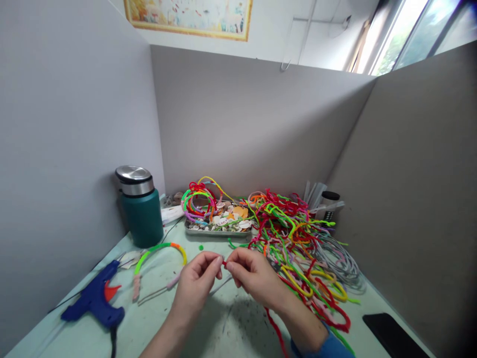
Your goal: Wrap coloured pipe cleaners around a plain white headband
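Both hands meet low in the middle of the head view, fingertips almost touching. Between them shows a short bit of red pipe cleaner. My left hand pinches one side of it with thumb and forefinger, while my right hand pinches the other. Left of my left hand lies a headband hoop wrapped in green, orange, yellow and pink, with bare wire ends showing. A red strand trails below my right wrist; whether it joins the pinched piece is hidden.
A blue glue gun and a teal bottle stand at left. Behind my hands sits a metal tray of small pieces and coiled hoops. A tangled heap of pipe cleaners spreads right, near a black phone-like slab. Grey partitions enclose the table.
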The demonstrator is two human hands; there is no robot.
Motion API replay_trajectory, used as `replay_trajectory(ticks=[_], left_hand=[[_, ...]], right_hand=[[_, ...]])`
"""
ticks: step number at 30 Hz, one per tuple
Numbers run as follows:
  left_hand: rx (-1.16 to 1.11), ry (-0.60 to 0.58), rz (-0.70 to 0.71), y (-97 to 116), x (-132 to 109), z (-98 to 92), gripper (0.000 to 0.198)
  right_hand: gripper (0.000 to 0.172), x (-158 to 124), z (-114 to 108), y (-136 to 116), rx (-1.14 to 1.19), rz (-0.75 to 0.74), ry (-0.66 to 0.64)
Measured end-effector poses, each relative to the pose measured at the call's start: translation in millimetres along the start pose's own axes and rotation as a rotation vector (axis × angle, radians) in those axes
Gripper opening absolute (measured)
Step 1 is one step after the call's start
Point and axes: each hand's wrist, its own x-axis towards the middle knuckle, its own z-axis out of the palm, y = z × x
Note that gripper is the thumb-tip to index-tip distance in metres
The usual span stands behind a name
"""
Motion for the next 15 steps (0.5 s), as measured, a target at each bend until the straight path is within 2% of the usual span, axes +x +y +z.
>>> replay_trajectory(ticks=[5,11,15], left_hand=[[-0.011,0.028,-0.015,-1.0,0.8,-1.1,0.029],[-0.021,-0.015,-0.009,-1.3,0.9,-2.2,0.030],[0.010,0.013,-0.003,0.6,1.5,-2.7,0.029]], right_hand=[[0.018,-0.7,0.7,-2.4,-0.037,-0.015,0.011],[0.017,-0.1,-1.2,-4.2,-0.022,0.002,0.031],[0.017,-0.6,-0.8,-5.7,-0.035,-0.003,0.031]])
